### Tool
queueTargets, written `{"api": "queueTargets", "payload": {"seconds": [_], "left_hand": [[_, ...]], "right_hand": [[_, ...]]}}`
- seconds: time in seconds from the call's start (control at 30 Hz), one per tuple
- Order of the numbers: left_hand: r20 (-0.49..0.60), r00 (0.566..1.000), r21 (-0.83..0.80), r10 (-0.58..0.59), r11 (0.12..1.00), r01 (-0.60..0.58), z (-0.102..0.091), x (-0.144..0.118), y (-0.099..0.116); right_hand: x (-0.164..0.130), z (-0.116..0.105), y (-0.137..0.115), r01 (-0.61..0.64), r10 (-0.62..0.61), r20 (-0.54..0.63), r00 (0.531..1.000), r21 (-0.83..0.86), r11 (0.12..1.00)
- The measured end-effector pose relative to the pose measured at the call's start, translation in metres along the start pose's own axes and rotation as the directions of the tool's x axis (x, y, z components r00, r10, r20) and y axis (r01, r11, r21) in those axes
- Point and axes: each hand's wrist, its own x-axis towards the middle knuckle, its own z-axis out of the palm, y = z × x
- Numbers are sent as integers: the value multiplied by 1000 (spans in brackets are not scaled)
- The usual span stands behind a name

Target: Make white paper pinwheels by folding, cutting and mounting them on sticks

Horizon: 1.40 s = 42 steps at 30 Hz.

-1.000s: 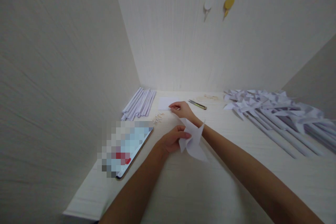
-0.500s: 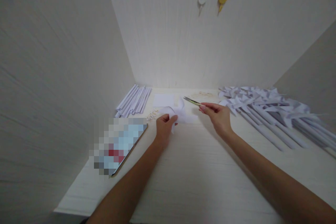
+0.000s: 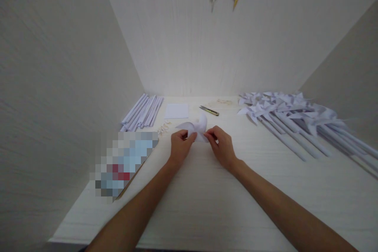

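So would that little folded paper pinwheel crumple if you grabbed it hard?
Probably. The paper pinwheel looks like thin white sheet with curled, open blades, so it should be very light and crush easily. The left hand and right hand hold it by fingertips only, which suits something flimsy.

Left grip (image 3: pixel 179 144), right grip (image 3: pixel 222 146) pinched close.

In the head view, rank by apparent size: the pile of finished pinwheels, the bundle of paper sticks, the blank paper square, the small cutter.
1. Pile of finished pinwheels
2. Bundle of paper sticks
3. Blank paper square
4. Small cutter
All lie at a similar depth on the table, so the order looks safe.
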Motion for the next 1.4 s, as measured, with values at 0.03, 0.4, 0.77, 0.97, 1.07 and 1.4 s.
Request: {"api": "queueTargets", "payload": {"seconds": [0.03, 0.4, 0.77, 0.97, 1.07, 1.4], "left_hand": [[6, 1000, 5, 6, 1000, -6, 0, -1, 1], [11, 1000, 22, -6, 1000, 6, 2, -4, 6], [-12, 1000, 35, 13, 999, -13, 2, -4, 7], [-48, 993, 157, 108, 983, -99, 4, -7, 10], [-54, 987, 209, 153, 968, -139, 5, -8, 9], [-50, 974, 250, 219, 947, -200, 5, -8, 6]], "right_hand": [[-1, 1, 1, -2, 2, -4, 1000, -5, 1000], [-2, 0, 0, 44, -41, 27, 999, -126, 991], [-2, 0, -1, 26, -19, 49, 999, -148, 989], [-3, 1, -4, 16, -3, 74, 997, -186, 982], [-3, 2, -5, 15, 0, 74, 997, -199, 980], [-4, 8, -9, -52, 51, -7, 999, -165, 985]]}}
